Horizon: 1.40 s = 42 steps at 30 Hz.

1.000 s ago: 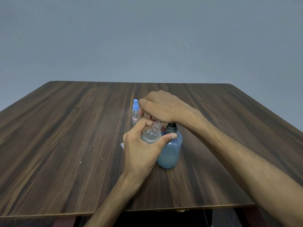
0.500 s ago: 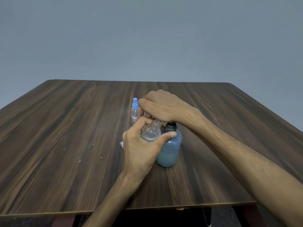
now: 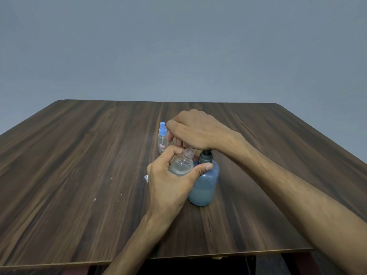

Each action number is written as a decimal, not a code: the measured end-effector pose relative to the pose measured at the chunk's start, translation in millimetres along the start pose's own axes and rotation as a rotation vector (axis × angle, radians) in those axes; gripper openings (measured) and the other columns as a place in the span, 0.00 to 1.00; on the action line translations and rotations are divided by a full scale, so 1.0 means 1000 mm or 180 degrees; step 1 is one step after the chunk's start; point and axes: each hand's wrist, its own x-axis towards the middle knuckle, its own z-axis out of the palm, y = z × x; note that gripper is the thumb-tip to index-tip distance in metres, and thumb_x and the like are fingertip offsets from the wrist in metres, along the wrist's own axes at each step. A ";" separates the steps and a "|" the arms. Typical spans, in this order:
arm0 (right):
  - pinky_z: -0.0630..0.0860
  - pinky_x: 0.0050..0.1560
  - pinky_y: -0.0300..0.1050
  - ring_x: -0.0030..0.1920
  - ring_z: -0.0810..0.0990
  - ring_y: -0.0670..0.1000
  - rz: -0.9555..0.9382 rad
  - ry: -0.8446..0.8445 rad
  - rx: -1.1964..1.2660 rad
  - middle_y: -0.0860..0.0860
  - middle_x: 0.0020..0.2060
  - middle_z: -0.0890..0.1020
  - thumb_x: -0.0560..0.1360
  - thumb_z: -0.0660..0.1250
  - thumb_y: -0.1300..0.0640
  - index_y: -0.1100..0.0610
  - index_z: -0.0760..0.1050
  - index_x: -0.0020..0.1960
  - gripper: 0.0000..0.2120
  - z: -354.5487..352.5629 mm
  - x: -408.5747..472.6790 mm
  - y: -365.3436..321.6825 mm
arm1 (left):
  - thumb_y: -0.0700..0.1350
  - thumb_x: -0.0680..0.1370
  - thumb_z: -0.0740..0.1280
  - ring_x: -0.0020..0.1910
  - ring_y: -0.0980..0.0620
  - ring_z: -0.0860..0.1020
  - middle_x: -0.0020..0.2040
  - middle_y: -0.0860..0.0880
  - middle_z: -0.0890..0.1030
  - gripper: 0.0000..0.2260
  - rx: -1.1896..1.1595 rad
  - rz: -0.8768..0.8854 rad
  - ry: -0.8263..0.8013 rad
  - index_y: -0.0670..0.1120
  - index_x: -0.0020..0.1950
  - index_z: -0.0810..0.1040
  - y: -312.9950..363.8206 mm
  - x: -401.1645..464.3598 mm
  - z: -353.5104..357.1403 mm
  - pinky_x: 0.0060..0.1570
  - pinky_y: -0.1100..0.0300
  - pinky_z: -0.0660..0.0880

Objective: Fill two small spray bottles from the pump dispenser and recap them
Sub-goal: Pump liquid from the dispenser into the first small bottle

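Dark wood-grain table [image 3: 79, 175] before a plain grey-blue wall [image 3: 178, 46].

Grain running from the near edge toward the far edge, in alternating dark and lighter brown streaks; far corners rounded, near edge thin and pale along its cut face. A few small white specks [image 3: 95, 199] scattered on the left half of the top. Dark, shadowed space under the near edge, with reddish-brown parts [image 3: 303, 262] showing at the lower right, too dim to tell what they are. Wall flat and unmarked, filling the whole upper half of the view, slightly lighter toward the tabletop.
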 end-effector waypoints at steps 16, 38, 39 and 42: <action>0.80 0.48 0.52 0.45 0.85 0.55 0.0059 -0.0051 -0.0007 0.50 0.41 0.88 0.81 0.56 0.50 0.54 0.84 0.41 0.21 0.007 0.002 0.002 | 0.57 0.65 0.84 0.43 0.47 0.87 0.42 0.50 0.87 0.21 -0.0063 -0.0037 0.0030 0.45 0.46 0.83 -0.005 0.000 0.001 0.45 0.44 0.84; 0.81 0.47 0.53 0.42 0.85 0.53 -0.0001 0.0075 0.0124 0.46 0.34 0.87 0.80 0.56 0.49 0.56 0.86 0.39 0.23 0.004 0.002 0.004 | 0.57 0.67 0.84 0.42 0.48 0.86 0.41 0.52 0.87 0.19 -0.0007 0.0004 0.0013 0.47 0.46 0.83 -0.005 0.000 0.001 0.43 0.54 0.83; 0.81 0.49 0.54 0.43 0.85 0.54 0.0026 0.0052 0.0120 0.46 0.36 0.87 0.81 0.56 0.50 0.56 0.85 0.40 0.23 0.006 0.001 0.004 | 0.57 0.67 0.84 0.42 0.48 0.87 0.42 0.52 0.87 0.19 -0.0008 0.0016 0.0010 0.46 0.46 0.83 -0.005 0.000 0.001 0.43 0.55 0.83; 0.81 0.50 0.55 0.44 0.85 0.56 0.0002 0.0068 -0.0012 0.50 0.39 0.87 0.82 0.57 0.50 0.56 0.85 0.40 0.22 0.006 0.001 0.002 | 0.56 0.66 0.84 0.42 0.48 0.87 0.42 0.52 0.87 0.19 -0.0016 0.0031 0.0020 0.46 0.47 0.83 -0.006 0.000 0.001 0.43 0.54 0.83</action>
